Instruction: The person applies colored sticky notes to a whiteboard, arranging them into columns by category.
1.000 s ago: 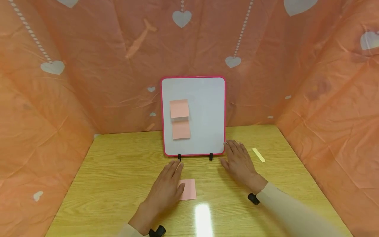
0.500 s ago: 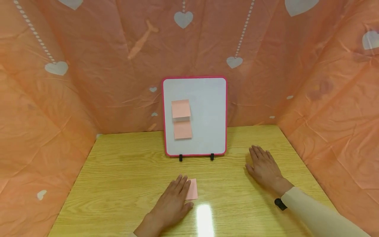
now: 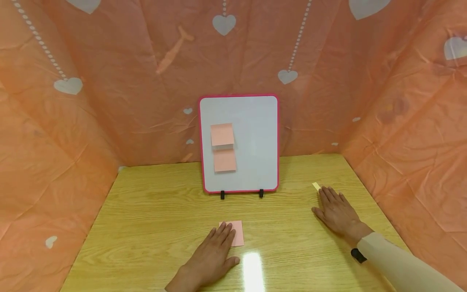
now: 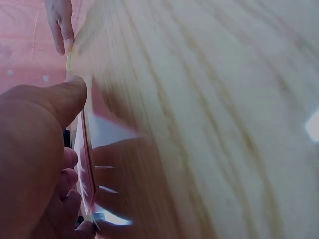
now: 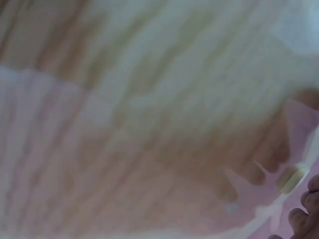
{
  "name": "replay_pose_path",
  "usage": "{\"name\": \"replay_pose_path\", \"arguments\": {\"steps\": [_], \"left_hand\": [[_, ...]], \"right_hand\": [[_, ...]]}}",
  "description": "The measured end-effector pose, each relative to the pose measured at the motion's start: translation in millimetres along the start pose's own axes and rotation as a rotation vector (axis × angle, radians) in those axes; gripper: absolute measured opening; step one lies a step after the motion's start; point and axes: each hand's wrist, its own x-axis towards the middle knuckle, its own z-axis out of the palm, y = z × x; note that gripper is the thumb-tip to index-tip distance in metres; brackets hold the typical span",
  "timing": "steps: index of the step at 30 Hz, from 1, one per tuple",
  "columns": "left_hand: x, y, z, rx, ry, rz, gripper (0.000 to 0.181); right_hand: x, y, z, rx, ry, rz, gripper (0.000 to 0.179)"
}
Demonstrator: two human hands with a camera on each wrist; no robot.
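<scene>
My left hand lies flat with straight fingers, its fingertips over a pink sticky note on the table. Part of that note is hidden under the fingers. On the right, my right hand is stretched out palm down, fingertips at a small yellow paper strip; the hand covers most of the strip in the head view. The yellow strip shows beside the fingertips in the right wrist view. A whiteboard with a pink frame stands upright behind, bearing an upper pink sticky note and a lower one.
Two small black feet, left and right, show at the whiteboard's lower edge. The wood-grain table is enclosed by an orange cloth backdrop with white hearts. A bright light reflection lies near the front.
My right hand has moved from beside the whiteboard's lower right corner rightward to the yellow strip. My left hand has drawn back from the whiteboard's foot onto the pink note.
</scene>
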Motion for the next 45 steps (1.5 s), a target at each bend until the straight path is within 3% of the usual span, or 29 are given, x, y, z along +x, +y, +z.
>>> {"name": "replay_pose_path", "arguments": {"steps": [6, 19, 36, 45], "left_hand": [[-1.3, -2.0, 2.2, -0.019, -0.027, -0.009, 0.079], [-0.6, -4.4, 1.9, -0.042, -0.04, -0.01, 0.08], [-8.7, -21.5, 1.1, -0.081, 0.015, -0.058, 0.081], [-20.6, -40.6, -6.3, -0.131, 0.045, -0.044, 0.077]], "right_hand": [[0.2, 6, 7, 0.04, -0.029, 0.018, 0.083], [-5.2, 6, 12, 0.096, -0.067, -0.024, 0.083], [-15.2, -45, 18, -0.035, -0.008, -0.21, 0.071], [-12.7, -83, 18, -0.057, 0.019, -0.323, 0.067]]}}
